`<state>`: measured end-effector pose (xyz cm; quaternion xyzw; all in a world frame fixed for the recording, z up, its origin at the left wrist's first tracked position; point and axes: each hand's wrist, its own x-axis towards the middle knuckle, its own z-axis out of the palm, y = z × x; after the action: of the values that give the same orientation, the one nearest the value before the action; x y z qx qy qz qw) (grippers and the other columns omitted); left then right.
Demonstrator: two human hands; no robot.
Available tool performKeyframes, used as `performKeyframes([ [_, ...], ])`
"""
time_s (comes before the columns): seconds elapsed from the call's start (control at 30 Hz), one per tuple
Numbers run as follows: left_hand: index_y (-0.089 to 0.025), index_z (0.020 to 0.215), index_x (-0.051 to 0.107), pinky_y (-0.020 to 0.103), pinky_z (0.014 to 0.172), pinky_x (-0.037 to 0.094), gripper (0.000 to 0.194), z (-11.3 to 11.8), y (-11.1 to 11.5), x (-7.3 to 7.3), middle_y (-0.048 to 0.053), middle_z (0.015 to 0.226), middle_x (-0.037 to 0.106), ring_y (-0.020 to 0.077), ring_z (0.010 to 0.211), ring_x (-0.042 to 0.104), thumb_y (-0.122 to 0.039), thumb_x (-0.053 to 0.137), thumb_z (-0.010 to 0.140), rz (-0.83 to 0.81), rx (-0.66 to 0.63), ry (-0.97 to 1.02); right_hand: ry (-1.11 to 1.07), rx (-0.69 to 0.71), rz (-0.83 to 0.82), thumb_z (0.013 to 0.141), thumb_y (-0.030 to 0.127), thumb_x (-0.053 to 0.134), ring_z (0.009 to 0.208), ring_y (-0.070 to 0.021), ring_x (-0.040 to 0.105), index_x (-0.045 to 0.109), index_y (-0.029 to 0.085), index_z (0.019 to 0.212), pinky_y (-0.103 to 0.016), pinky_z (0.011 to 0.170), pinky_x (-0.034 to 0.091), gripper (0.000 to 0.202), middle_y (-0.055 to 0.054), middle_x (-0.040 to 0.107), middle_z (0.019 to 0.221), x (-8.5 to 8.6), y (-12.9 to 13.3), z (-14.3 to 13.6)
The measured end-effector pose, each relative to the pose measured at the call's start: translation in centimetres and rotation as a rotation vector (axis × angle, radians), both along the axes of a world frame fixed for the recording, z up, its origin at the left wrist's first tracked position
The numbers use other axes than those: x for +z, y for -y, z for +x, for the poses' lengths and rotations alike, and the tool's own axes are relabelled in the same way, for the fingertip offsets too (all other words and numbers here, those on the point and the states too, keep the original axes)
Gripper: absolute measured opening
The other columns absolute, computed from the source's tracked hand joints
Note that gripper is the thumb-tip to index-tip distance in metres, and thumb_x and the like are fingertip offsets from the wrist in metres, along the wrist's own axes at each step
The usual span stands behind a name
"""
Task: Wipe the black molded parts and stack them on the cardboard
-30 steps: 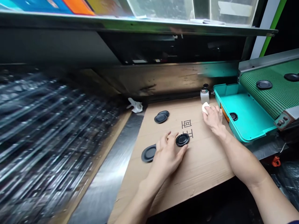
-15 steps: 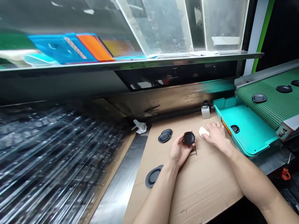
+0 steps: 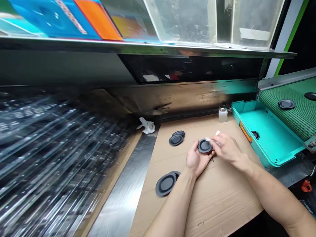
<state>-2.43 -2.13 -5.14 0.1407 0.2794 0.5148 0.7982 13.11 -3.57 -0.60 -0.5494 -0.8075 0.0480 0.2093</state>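
Currently the left hand point(image 3: 197, 160), palm up, grips a round black disc point(image 3: 204, 146) above the cardboard sheet point(image 3: 217, 200), its fingers curled about the rim. The disc's face is turned upward. The right hand point(image 3: 228, 148) pinches a white pad point(image 3: 209, 140) at the disc's far right rim; the fingers hide most of the pad, so its full shape cannot be told.

On the sheet, left of the hands: two overlapping discs point(image 3: 176, 140) at the far side, and a second overlapping pair point(image 3: 166, 184) nearer, partly covered by the left forearm. A small bottle point(image 3: 223, 115) with a dark top stands upright at the sheet's far right. Just right of the sheet is a teal tray point(image 3: 274, 135) with an orange latch point(image 3: 246, 132); one black part point(image 3: 255, 135) lies inside, by its left wall. Beyond, a green belt point(image 3: 295, 120) carries more discs point(image 3: 286, 104).

Left of the sheet: bare metal desk point(image 3: 120, 194), a crumpled white tissue point(image 3: 147, 126) at its far end, then a blurred stack of clear plastic point(image 3: 61, 158).
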Motion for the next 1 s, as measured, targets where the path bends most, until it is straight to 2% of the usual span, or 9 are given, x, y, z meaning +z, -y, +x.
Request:
performKeyframes([
  [0.13, -0.014, 0.095, 0.073, 0.04, 0.1, 0.058, 0.038, 1.2, 0.3, -0.7, 0.011, 0.102, 0.076, 0.0262, 0.107, 0.072, -0.039, 0.046, 0.105, 0.071, 0.035, -0.023, -0.001, -0.046, 0.052, 0.106, 0.03, 0.049, 0.104, -0.0213, 0.064, 0.069, 0.022, 0.114, -0.03, 0.089, 0.046, 0.023, -0.007, 0.072, 0.112, -1.7, 0.7, -2.6],
  [0.23, -0.016, 0.098, 0.072, 0.042, 0.104, 0.057, 0.038, 1.6, 0.4, -0.9, 0.012, 0.106, 0.077, 0.0274, 0.114, 0.071, -0.042, 0.046, 0.105, 0.047, 0.027, -0.029, -0.007, -0.098, 0.048, 0.105, 0.026, 0.047, 0.102, -0.0218, 0.065, 0.068, 0.02, 0.104, -0.03, 0.09, 0.045, 0.021, -0.008, 0.073, 0.106, -2.5, 0.7, -3.3],
  [0.37, -0.014, 0.112, 0.071, 0.047, 0.108, 0.055, 0.042, 1.0, 0.4, -0.9, 0.016, 0.119, 0.076, 0.0297, 0.121, 0.07, -0.044, 0.043, 0.106, 0.001, 0.016, -0.032, 0.032, 0.034, -0.035, 0.101, 0.023, 0.052, 0.096, -0.0206, 0.067, 0.068, 0.02, 0.1, -0.029, 0.083, 0.047, 0.016, -0.007, 0.074, 0.104, -3.0, 0.5, -3.4],
  [0.43, -0.014, 0.113, 0.071, 0.047, 0.109, 0.055, 0.04, 0.8, 0.4, -0.8, 0.017, 0.123, 0.075, 0.0299, 0.123, 0.069, -0.042, 0.044, 0.106, 0.012, 0.015, -0.035, 0.045, -0.039, -0.018, 0.102, 0.023, 0.049, 0.096, -0.0214, 0.066, 0.068, 0.019, 0.103, -0.03, 0.083, 0.047, 0.019, -0.009, 0.073, 0.105, -3.0, 0.4, -3.3],
  [0.5, -0.013, 0.111, 0.071, 0.045, 0.108, 0.056, 0.039, 0.8, 0.5, -0.7, 0.016, 0.122, 0.075, 0.0292, 0.123, 0.069, -0.04, 0.043, 0.106, 0.006, 0.016, -0.041, 0.054, -0.1, 0.005, 0.104, 0.023, 0.046, 0.098, -0.0223, 0.065, 0.068, 0.017, 0.104, -0.031, 0.086, 0.047, 0.023, -0.011, 0.073, 0.106, -3.0, 0.2, -3.3],
  [0.6, -0.013, 0.109, 0.071, 0.044, 0.106, 0.057, 0.04, 0.9, 0.6, -0.4, 0.016, 0.117, 0.076, 0.0279, 0.12, 0.07, -0.04, 0.041, 0.107, -0.037, 0.01, -0.051, 0.059, 0.012, -0.006, 0.102, 0.022, 0.051, 0.098, -0.0215, 0.064, 0.068, 0.017, 0.101, -0.031, 0.087, 0.047, 0.018, -0.01, 0.072, 0.106, -3.1, 0.0, -3.3],
  [0.73, -0.013, 0.094, 0.07, 0.042, 0.106, 0.057, 0.043, 1.1, 0.7, 0.0, 0.014, 0.106, 0.078, 0.0258, 0.116, 0.072, -0.036, 0.037, 0.109, -0.058, 0.048, -0.077, 0.042, -0.023, 0.026, 0.105, 0.023, 0.047, 0.098, -0.0214, 0.062, 0.068, 0.018, 0.1, -0.032, 0.089, 0.046, 0.022, -0.01, 0.071, 0.103, -3.4, -0.2, -3.5],
  [0.87, -0.014, 0.086, 0.07, 0.039, 0.106, 0.057, 0.045, 1.3, 0.7, 0.2, 0.012, 0.098, 0.078, 0.0239, 0.113, 0.073, -0.037, 0.038, 0.109, -0.086, 0.024, -0.089, 0.058, 0.078, 0.058, 0.105, 0.024, 0.049, 0.1, -0.0222, 0.061, 0.069, 0.017, 0.101, -0.033, 0.093, 0.046, 0.021, -0.01, 0.07, 0.102, -3.6, -0.6, -3.6],
  [1.0, -0.014, 0.093, 0.072, 0.036, 0.106, 0.057, 0.043, 1.7, 0.7, 0.2, 0.009, 0.095, 0.079, 0.0201, 0.109, 0.074, -0.029, 0.036, 0.11, -0.072, 0.101, -0.116, 0.071, -0.086, 0.086, 0.107, 0.027, 0.044, 0.105, -0.0249, 0.06, 0.068, 0.017, 0.105, -0.036, 0.09, 0.047, 0.027, -0.012, 0.069, 0.108, -3.7, -1.2, -2.9],
])
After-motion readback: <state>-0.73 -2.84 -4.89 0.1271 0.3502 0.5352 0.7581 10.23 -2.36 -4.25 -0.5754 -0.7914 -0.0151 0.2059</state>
